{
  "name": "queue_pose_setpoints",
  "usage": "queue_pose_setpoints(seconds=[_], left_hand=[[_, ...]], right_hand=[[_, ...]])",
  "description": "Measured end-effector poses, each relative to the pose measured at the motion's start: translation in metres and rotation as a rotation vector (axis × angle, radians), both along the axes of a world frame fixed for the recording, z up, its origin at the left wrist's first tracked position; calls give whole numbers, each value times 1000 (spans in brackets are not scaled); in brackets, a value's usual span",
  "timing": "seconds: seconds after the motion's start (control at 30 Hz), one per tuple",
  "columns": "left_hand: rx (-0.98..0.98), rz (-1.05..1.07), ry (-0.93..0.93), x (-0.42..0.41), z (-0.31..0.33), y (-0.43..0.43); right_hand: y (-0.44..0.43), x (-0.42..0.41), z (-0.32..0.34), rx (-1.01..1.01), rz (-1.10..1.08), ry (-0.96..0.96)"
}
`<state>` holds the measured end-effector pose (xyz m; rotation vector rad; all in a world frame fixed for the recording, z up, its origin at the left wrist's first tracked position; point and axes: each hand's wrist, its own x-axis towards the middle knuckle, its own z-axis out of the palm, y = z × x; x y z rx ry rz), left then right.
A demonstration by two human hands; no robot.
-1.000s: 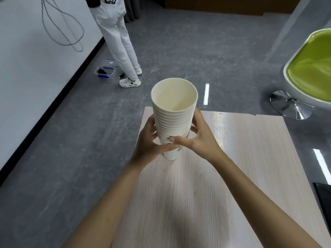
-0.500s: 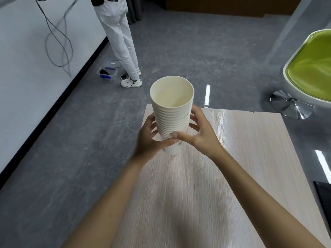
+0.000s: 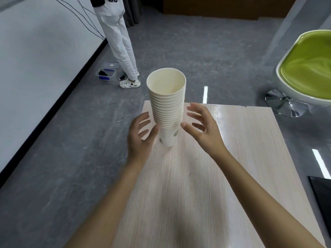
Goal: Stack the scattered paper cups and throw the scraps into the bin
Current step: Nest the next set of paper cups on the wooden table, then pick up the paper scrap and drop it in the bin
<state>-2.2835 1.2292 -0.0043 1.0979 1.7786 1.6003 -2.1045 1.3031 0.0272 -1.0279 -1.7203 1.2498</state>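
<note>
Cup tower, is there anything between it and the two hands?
No, nothing visible. The cup tower stands upright on the table, with the left hand open close beside it on one side and the right hand open on the other. Only bare table and air show in the gaps.

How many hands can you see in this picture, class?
2. The left hand is open just left of the cup stack on the table; the right hand is open just right of it. The standing person's hands are out of view.
</note>
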Motion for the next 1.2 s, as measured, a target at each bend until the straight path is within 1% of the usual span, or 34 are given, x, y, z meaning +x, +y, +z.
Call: queue_pose_setpoints(seconds=[0.1,0.27,0.4,0.6,0.83,1.2], left_hand=[[9,18,-10,12,0,-14],[-25,-58,-56,38,-2,-34],[-53,-150,-59,59,-3,-40],[-147,-309,-86,100,-10,-45],[-217,-473,-73,156,-18,-40],[-322,-665,-38,247,-49,-47]], right_hand=[[-11,14,-5,-19,-25,-1],[-28,42,-9,-30,-89,7],[-43,70,-14,-46,-157,0],[-72,123,-25,-81,-241,3],[-100,189,-36,-117,-379,-1],[-143,281,-57,-165,-564,-39]])
